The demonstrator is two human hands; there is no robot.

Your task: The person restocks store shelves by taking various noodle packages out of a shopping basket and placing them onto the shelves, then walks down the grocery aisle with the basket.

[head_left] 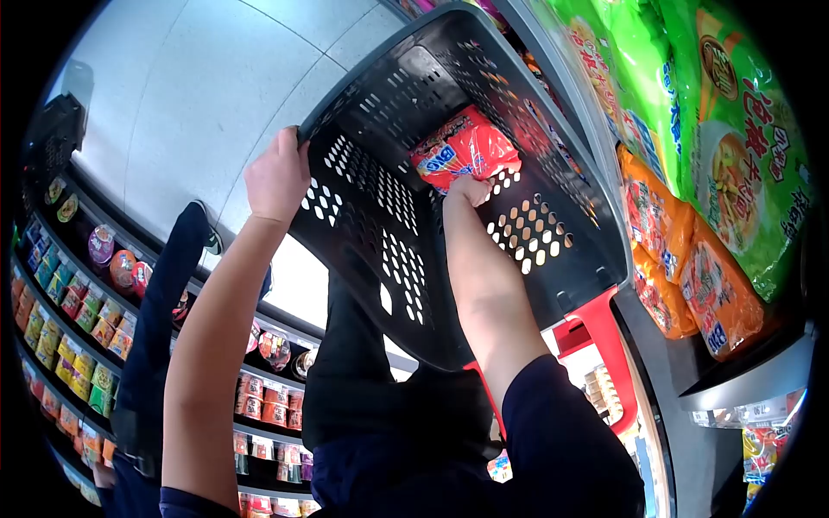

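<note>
My left hand point(278, 175) is wrapped round the rim of a black perforated shopping basket point(350, 65), at its left side. Deep inside the basket, my right hand point(467, 189) grips the near edge of a red packet of instant noodles point(466, 148) with large "BIG" lettering. The packet lies against the basket's far inner corner. My right fingertips are partly hidden against the wrapper. A red basket handle point(615, 363) hangs down on the near right side.
Large green noodle bags point(743, 164) and orange noodle packets point(721, 289) fill the shelf at right. Shelves of cup noodles point(121, 268) curve along the left. Another person's dark-clothed leg point(160, 311) stands at left on the pale tiled floor point(216, 78).
</note>
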